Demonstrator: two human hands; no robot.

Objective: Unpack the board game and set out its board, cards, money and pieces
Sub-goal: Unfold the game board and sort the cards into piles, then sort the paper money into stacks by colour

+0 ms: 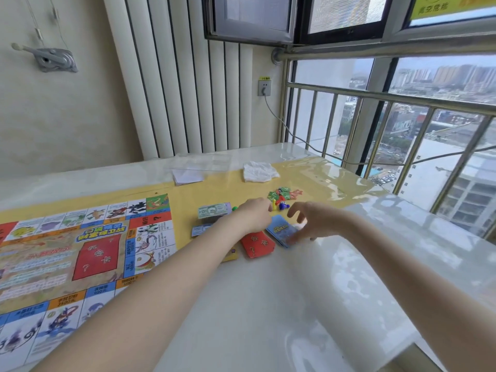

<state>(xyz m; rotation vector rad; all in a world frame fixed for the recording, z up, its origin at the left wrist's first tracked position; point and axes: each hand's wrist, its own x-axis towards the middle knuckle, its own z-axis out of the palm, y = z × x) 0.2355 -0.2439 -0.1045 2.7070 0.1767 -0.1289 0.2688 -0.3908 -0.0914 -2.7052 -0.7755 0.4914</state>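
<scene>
Table [268,304] near edge, L hand [255,214] fingers pinching yellow pawn [273,203], R hand [312,221] fingers apart.

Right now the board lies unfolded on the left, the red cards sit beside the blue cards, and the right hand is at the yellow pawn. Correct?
Not quite: in the head view it is the left hand whose fingertips are at the yellow pawn. The right hand hovers over the blue cards. The board does lie unfolded on the left, with the red cards beside the blue.
</scene>
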